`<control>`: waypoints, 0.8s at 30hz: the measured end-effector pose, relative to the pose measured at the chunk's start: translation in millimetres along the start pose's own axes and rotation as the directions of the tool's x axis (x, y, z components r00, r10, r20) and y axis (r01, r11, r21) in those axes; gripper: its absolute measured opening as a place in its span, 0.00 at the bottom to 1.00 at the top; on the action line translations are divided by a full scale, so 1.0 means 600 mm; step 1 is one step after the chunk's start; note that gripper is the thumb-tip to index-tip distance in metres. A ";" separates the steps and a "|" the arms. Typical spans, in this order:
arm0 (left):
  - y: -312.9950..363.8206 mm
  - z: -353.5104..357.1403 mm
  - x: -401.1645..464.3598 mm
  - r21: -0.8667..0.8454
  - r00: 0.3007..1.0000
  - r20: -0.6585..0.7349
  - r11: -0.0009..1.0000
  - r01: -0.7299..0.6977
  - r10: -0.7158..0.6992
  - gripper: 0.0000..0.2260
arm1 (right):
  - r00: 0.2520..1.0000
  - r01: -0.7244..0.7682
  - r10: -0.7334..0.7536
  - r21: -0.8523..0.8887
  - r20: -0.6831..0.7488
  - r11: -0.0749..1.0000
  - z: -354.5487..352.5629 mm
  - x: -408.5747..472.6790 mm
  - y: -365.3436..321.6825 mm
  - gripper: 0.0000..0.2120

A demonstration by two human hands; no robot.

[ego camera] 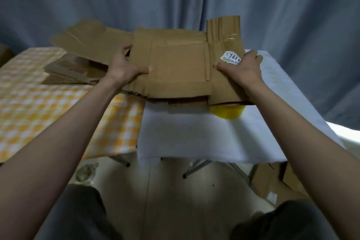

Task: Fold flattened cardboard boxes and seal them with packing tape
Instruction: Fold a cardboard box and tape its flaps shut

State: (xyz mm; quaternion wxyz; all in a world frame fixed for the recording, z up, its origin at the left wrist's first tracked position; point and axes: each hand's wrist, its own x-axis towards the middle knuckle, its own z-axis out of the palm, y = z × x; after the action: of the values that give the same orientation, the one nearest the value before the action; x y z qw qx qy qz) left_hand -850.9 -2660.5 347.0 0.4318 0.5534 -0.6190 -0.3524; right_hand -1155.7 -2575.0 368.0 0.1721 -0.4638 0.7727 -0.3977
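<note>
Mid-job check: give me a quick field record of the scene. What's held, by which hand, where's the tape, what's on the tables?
held item: flattened cardboard box, lifted above the tables
left hand: grips the box's left edge
right hand: grips the right side beside a white label
tape: yellow roll on the white cloth, partly hidden under the box
spare cardboard: flat pieces on the checked cloth
box state: not yet folded

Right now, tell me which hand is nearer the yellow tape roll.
Right. The right hand grips the flattened cardboard box at its right side, above the yellow tape roll peeking out beneath it. The left hand holds the box's opposite side, farther away.
</note>
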 end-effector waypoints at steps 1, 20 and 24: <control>0.006 -0.009 -0.016 0.012 1.000 -0.008 1.000 0.009 -0.009 0.43 | 1.000 -0.004 0.004 0.007 0.006 1.000 -0.006 -0.019 -0.001 0.45; -0.085 -0.122 -0.247 0.104 0.992 -0.124 0.994 0.029 -0.017 0.41 | 0.994 0.055 -0.064 0.102 0.085 0.993 0.087 -0.231 0.047 0.44; -0.109 -0.118 -0.238 0.110 0.992 -0.124 0.994 0.012 0.001 0.41 | 0.995 0.048 -0.059 0.142 0.075 0.989 0.119 -0.229 0.057 0.45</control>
State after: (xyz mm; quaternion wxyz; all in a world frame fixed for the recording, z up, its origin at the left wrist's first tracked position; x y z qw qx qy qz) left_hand -758.7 -2525.2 293.4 0.4370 0.5989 -0.6081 -0.2838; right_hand -1059.9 -2481.4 282.4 0.2239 -0.4864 0.7227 -0.4370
